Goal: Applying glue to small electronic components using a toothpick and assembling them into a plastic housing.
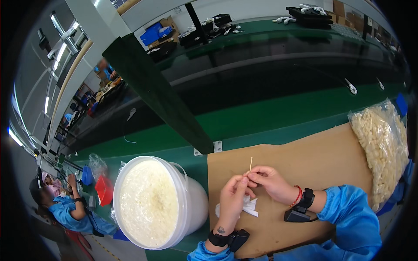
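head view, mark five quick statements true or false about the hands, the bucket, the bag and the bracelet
1. The fingertips of the left hand and right hand meet at a thin pale stick. True.
2. A clear bag of pale pieces lies at the right end of the brown sheet. True.
3. The white bucket holds pale material. True.
4. The bucket stands to the right of the brown sheet. False: it stands to the left.
5. The left wrist wears something red. False: the red bracelet is on the right wrist.
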### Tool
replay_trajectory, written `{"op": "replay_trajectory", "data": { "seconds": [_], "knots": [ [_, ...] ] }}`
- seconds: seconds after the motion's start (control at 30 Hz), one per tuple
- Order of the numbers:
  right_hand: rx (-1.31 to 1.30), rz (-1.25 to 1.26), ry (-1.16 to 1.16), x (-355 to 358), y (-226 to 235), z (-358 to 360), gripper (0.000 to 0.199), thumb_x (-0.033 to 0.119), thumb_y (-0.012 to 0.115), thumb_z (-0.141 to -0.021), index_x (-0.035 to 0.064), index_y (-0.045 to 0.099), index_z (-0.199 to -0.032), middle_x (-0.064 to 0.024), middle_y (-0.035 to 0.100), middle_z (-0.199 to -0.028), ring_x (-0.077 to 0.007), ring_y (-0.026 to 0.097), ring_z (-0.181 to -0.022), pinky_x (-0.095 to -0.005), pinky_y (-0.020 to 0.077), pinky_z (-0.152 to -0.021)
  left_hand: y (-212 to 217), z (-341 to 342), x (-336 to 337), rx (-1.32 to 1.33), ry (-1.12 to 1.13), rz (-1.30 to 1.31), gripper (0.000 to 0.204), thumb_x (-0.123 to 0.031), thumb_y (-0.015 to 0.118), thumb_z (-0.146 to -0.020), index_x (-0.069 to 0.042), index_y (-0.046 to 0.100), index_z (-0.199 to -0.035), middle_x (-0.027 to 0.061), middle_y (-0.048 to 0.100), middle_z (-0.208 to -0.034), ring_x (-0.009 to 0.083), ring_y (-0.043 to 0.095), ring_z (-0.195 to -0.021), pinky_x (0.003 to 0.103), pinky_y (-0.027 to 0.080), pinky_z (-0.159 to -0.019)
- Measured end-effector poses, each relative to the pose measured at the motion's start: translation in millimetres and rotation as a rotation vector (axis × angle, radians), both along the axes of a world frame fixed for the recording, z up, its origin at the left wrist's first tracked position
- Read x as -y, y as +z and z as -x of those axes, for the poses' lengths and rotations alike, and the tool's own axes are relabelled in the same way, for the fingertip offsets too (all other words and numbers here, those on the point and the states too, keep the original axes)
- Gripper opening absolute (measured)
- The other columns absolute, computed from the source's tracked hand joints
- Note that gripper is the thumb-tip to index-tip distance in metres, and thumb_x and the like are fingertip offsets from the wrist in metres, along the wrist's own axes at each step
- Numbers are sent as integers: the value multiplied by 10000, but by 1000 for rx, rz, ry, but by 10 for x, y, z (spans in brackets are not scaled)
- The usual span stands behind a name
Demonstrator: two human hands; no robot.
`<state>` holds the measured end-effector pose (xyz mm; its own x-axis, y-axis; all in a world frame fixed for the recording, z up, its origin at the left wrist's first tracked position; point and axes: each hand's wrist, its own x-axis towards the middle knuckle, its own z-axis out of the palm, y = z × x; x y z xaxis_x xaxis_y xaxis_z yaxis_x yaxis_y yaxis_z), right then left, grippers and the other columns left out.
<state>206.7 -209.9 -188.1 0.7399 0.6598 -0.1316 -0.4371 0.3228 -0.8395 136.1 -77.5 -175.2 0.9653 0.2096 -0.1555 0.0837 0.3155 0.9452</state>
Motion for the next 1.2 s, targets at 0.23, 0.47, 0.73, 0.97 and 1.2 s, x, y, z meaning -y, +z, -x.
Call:
{"op": "replay_trajectory", "data": {
  "seconds": [0.23,0.47,0.73,0.97,1.2],
  "knots": [
    [44,4,97,-2,3,-2,245,158,471,-1000,-16,620,-1087,-20,595,-841,-102,570,-806,-258,482,-772,-45,9,-35,-4,5,6,189,-151,528,-975,18,599,-1023,77,643,-818,91,567,-616,201,448,-586],
    [108,-18,166,-9,6,-36,266,144,430,-1014,-31,592,-1131,-56,605,-828,-131,589,-750,-267,487,-722,-30,30,-36,-60,-3,-32,121,-129,548,-961,-20,588,-993,41,610,-772,86,549,-666,209,435,-624],
    [147,-25,198,17,2,-55,268,148,437,-1013,-21,600,-1144,-62,624,-850,-136,617,-787,-270,493,-749,-45,41,-31,-40,-16,24,109,-128,541,-968,-25,575,-979,8,585,-762,57,516,-668,186,401,-624],
    [91,-15,189,5,35,-54,262,147,459,-1003,-32,603,-1129,-61,629,-885,-132,605,-813,-280,491,-780,-50,44,-61,-18,-27,44,100,-104,545,-955,-16,571,-994,18,594,-792,62,517,-697,191,399,-648],
    [66,-6,223,57,-61,-95,266,146,456,-1006,-39,593,-1140,-66,632,-899,-121,612,-813,-283,508,-770,-108,75,-54,-41,-47,96,136,-75,540,-945,2,565,-1054,40,605,-800,80,524,-702,206,411,-658]
  ]
}}
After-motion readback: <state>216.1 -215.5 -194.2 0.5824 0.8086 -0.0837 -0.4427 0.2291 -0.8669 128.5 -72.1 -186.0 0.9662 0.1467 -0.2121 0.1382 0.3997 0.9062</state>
